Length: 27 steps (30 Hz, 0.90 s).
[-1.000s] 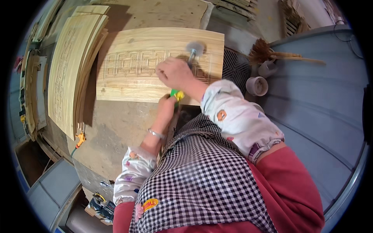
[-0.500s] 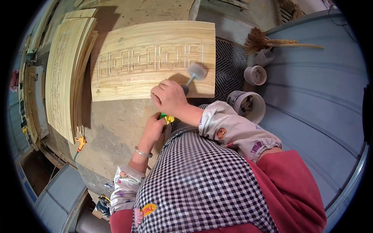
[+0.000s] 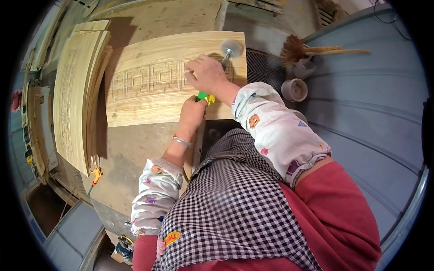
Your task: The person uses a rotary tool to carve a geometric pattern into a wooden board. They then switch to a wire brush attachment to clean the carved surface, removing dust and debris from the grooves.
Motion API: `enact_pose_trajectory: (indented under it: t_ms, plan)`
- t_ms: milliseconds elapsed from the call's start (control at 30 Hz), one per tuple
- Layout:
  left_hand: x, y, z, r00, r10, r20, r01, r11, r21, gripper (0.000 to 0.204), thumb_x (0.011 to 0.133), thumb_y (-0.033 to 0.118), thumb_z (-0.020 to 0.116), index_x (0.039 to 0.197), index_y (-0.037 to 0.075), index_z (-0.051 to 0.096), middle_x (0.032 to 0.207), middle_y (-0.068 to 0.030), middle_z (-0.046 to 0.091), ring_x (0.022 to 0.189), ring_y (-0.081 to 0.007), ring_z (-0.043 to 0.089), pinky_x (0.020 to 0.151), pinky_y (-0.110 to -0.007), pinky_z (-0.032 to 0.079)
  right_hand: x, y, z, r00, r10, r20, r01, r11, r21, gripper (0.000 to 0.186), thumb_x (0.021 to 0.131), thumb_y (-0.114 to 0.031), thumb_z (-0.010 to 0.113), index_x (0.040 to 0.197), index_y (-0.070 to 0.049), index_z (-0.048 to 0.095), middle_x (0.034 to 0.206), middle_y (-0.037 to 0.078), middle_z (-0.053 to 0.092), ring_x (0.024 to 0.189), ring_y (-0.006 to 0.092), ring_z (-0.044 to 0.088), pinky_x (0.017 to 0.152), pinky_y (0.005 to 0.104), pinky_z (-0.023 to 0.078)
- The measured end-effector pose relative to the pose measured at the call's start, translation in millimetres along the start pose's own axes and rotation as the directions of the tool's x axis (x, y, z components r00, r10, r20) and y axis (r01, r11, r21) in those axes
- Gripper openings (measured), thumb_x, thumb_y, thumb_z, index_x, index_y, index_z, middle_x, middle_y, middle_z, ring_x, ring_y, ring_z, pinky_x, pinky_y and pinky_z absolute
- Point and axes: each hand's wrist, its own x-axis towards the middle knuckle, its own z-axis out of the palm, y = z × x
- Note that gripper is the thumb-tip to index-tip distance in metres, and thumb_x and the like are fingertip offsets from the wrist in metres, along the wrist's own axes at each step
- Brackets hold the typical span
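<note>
A pale wooden panel (image 3: 153, 107) with a carved geometric band lies flat before me. Over its right part, both hands grip a hand-held rotary grinder (image 3: 202, 95) with a green and yellow body. My right hand (image 3: 209, 74) is wrapped round its front end, while my left hand (image 3: 192, 112) closes on the green rear part. A round grey sanding wheel (image 3: 230, 48) on a thin metal shaft points away from me, above the panel's far right corner. It is blurred, and whether it touches the wood I cannot tell. My right hand hides much of the grinder.
To the left, several similar carved panels (image 3: 74, 113) lie stacked. An orange blow gun (image 3: 96, 174) with a hose hangs near their lower end. At right are a broom (image 3: 294, 49), a pale bucket (image 3: 294, 90) and a blue-grey metal wall (image 3: 361, 108). Black matting (image 3: 263, 72) lies beside the panel.
Both hands and the grinder have moved away from my body, across the panel. The wheel has gone from the near right part to the far right corner.
</note>
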Motion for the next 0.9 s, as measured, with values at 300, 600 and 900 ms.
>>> enact_pose_trajectory:
  t_ms: [300,600,900]
  plan:
    - [-94.4,-75.9,-14.7,0.982,-0.131,0.135,0.150,0.978,-0.142,0.040,0.085,0.018,0.061,0.113,-0.011,0.067,0.076,-0.0097,0.066,0.062,-0.0147,0.059,0.057,-0.032,0.045,-87.7,-75.0,-2.3,0.998,0.022,0.054,-0.028,0.993,0.116,0.012,0.084,-0.020,0.074,0.090,-0.010,0.070,0.081,0.006,0.065,0.088,0.0264,0.064,0.081,0.0424,0.051]
    - [-20.3,-18.6,7.6,0.994,-0.100,0.031,0.105,0.977,-0.188,0.031,0.088,0.020,0.059,0.101,-0.007,0.066,0.074,-0.0085,0.063,0.058,-0.0165,0.057,0.053,-0.032,0.045,-15.2,-9.0,-3.0,0.999,-0.029,0.042,0.027,0.998,0.050,0.010,0.084,-0.021,0.070,0.083,-0.011,0.066,0.082,0.007,0.068,0.090,0.0288,0.063,0.083,0.0438,0.052]
    - [-89.3,-75.8,-20.4,0.985,-0.161,0.056,0.170,0.945,-0.279,0.035,0.087,0.020,0.061,0.110,-0.006,0.069,0.082,-0.0075,0.068,0.063,-0.0131,0.059,0.055,-0.030,0.044,-69.7,-74.6,16.7,0.994,-0.018,0.108,0.007,0.994,0.106,0.015,0.083,-0.022,0.075,0.092,-0.011,0.069,0.087,0.007,0.067,0.098,0.0264,0.064,0.090,0.0424,0.051]
